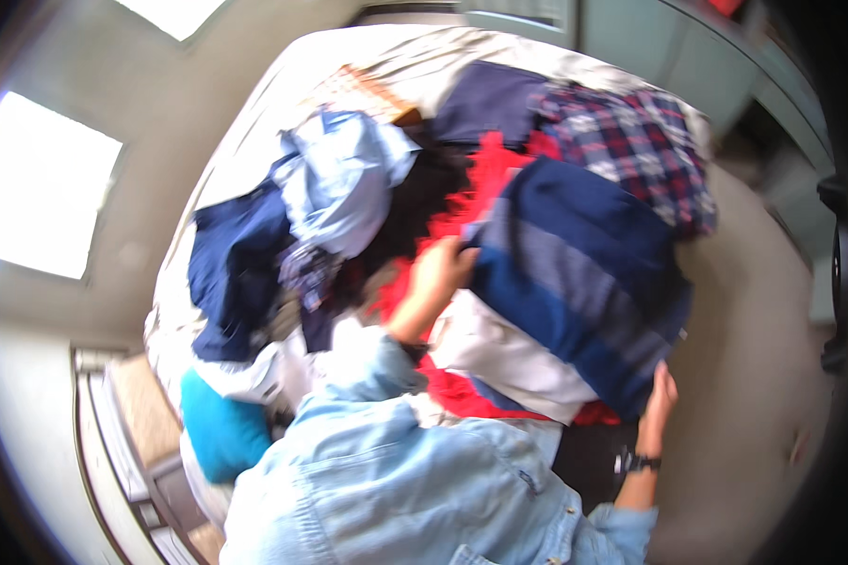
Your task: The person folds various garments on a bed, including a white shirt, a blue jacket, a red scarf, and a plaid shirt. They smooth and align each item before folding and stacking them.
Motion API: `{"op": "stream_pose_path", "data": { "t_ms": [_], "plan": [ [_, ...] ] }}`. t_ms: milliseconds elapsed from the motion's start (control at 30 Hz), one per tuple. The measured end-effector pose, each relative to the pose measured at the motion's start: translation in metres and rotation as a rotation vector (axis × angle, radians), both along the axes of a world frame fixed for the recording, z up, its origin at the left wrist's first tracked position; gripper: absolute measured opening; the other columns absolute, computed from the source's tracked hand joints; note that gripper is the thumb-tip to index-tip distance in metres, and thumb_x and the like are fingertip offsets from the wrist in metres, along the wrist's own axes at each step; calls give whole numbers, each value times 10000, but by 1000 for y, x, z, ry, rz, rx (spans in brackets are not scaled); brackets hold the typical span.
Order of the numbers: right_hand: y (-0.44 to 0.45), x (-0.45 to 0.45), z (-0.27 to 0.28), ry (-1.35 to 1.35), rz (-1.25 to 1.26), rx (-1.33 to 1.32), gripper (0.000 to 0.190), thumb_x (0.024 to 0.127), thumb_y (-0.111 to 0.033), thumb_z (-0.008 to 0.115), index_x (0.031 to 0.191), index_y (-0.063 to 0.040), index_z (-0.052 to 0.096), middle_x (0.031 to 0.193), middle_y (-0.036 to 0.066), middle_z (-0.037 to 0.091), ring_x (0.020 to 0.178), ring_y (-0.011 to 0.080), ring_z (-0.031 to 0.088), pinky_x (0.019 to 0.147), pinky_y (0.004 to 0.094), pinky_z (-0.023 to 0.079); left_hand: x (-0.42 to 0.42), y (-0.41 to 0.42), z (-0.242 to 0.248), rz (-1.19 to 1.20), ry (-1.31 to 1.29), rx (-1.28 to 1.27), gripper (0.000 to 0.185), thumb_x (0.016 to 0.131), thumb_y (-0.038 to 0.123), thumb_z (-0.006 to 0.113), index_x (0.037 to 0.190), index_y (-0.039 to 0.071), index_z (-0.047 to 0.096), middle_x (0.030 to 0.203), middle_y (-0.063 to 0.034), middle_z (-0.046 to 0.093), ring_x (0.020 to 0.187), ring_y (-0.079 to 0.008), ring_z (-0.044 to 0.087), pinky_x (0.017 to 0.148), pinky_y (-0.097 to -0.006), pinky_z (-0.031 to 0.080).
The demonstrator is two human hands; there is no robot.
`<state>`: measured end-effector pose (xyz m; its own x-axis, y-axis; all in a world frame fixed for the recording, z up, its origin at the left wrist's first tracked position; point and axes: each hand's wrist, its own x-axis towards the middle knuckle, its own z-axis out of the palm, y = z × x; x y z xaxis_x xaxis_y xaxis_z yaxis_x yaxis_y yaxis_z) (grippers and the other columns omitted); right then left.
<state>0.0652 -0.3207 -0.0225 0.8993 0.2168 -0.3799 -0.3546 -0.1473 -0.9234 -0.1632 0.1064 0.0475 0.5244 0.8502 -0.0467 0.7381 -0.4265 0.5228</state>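
Observation:
A navy knit garment with grey-blue bands (572, 261) is spread before me. My left hand (444, 268) grips its left edge, the fingers partly hidden by the cloth. At its lower right edge my right hand (661, 399) holds the fabric, blurred by motion. Under the striped garment lies a white garment (498, 346), on top of a red fringed cloth (491, 173). Denim sleeves cover both forearms, and a dark watch (642, 462) is on the right wrist.
On the bed's pale sheet (268, 113) lie a light blue shirt (346, 176), navy garment (237, 261), folded dark cloth (487, 102) and plaid garment (629, 148). A teal cushion (219, 427) is left of me. Floor (742, 339) borders the bed's right side; grey cabinets (678, 49) stand beyond.

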Motion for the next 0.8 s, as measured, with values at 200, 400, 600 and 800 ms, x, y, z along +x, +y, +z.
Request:
{"op": "stream_pose_path", "data": {
  "t_ms": [200,400,600,800],
  "plan": [
    [-40,8,-39,-222,-220,-229,335,1042,-285,565,1113,26,665,1052,67,681,935,170,607,886,332,503,-2,-18,8,191,-675,-46,287,1023,222,552,861,-14,529,747,-187,569,702,-357,575,667,-438,442],
    [-56,19,-66,47,-72,-326,347,1033,-273,578,1143,45,661,1093,73,685,1025,162,590,953,345,474,-34,18,-53,237,-348,-116,313,1004,290,579,936,-15,578,784,-220,637,744,-385,638,691,-470,481],
    [-19,32,-7,198,114,283,366,1006,-291,629,1217,6,661,1194,89,682,1093,179,631,981,334,487,22,-9,27,3,-37,319,459,895,155,652,1312,13,521,1188,-213,583,1117,-400,550,974,-474,451],
    [6,72,-5,453,72,208,340,863,-288,811,999,5,706,978,84,729,881,185,695,830,334,551,116,-92,29,-654,-153,150,589,938,323,633,1458,96,475,1548,-240,367,1457,-411,314,1149,-580,281]
  ]
}}
